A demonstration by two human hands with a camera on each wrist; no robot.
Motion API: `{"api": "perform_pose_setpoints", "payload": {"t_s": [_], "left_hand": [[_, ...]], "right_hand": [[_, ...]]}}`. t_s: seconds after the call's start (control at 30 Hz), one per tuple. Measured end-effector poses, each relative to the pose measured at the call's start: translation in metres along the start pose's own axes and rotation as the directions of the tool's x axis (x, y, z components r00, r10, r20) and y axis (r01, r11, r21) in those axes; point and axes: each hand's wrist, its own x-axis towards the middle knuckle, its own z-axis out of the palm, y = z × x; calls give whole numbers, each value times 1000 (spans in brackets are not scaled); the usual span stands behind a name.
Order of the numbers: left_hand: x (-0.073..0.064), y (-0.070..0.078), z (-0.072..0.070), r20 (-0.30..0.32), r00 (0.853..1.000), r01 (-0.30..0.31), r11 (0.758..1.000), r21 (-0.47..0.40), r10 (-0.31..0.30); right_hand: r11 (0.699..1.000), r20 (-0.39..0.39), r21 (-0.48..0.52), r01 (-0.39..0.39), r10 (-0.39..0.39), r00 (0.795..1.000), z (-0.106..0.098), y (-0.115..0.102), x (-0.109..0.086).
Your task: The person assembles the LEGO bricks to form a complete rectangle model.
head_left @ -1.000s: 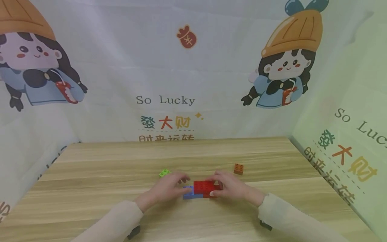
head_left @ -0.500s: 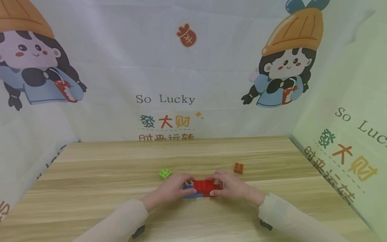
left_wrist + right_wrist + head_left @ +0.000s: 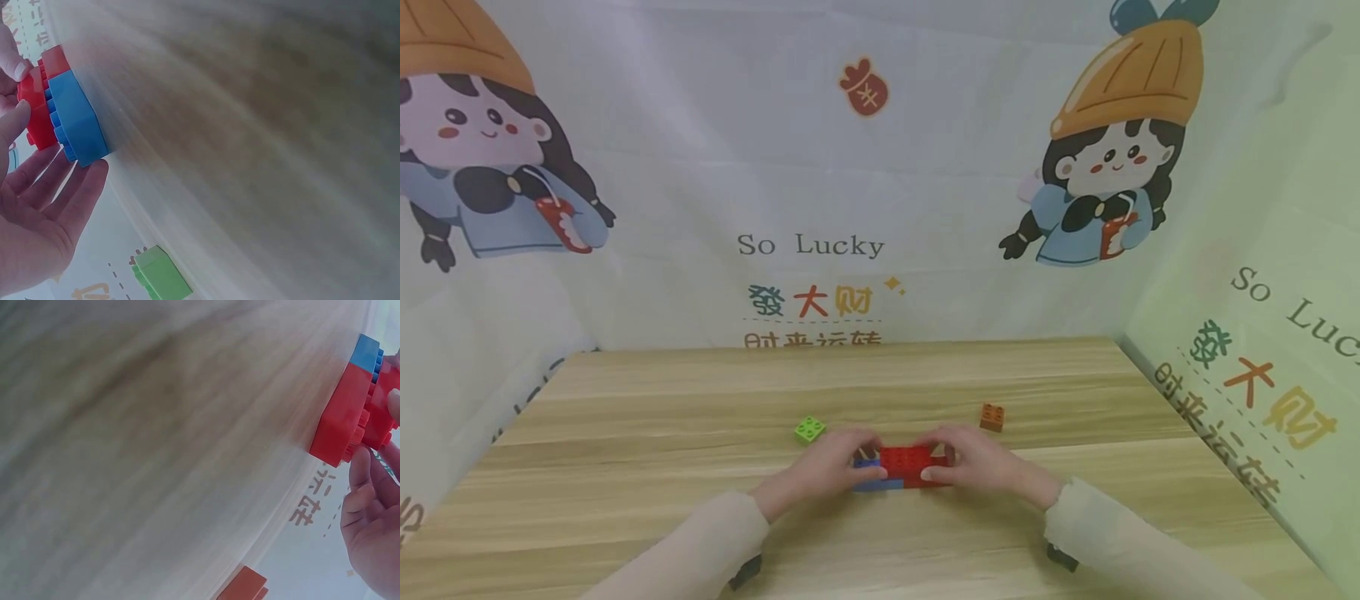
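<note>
In the head view, an upper red building brick (image 3: 905,460) straddles a blue brick (image 3: 883,484) on its left and a lower red brick (image 3: 916,482) on its right. My left hand (image 3: 826,465) holds the upper brick's left end, thumb in front and fingers reaching behind. At its right end my right hand (image 3: 979,463) pinches the same brick with thumb and fingers. The left wrist view shows the blue brick's side (image 3: 80,119) with studs partly exposed below the upper brick. From the right wrist, the lower red brick (image 3: 340,419) shows bare studs at its near end.
A lime green brick (image 3: 810,429) lies behind the left hand on the wooden table (image 3: 700,400). An orange-brown brick (image 3: 992,417) is behind the right hand. Printed cloth (image 3: 940,208) stands as a wall at the back and sides.
My left hand has moved right and closed in on the left end of the upper red brick, uncovering the green brick. The right hand has stayed almost in place.
</note>
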Motion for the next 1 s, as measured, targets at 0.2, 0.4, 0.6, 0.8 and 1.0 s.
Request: {"api": "perform_pose_setpoints", "payload": {"t_s": [0.2, 0.4, 0.6, 0.8, 1.0], "left_hand": [[0, -2, 1, 10, 1000, 10, 1000, -27, -9], [0, -2, 1, 14, 1000, 6, 1000, -29, -6], [0, 0, 0, -7, 1000, -8, 1000, -14, 8], [2, -2, 1, 0, 1000, -6, 997, -71, 6], [3, -4, 1, 8, 1000, -5, 995, -103, 6]], "right_hand": [[1000, 13, -1, 11, -11, 1000, 0, 1, 1], [1000, 20, -9, 20, -20, 1000, -1, 3, 1], [999, 11, -10, 33, -33, 999, 0, 4, 1], [1000, 13, -14, 13, -13, 1000, 1, 5, 1], [1000, 9, 24, -2, 2, 1000, 1, 4, 1]]}}
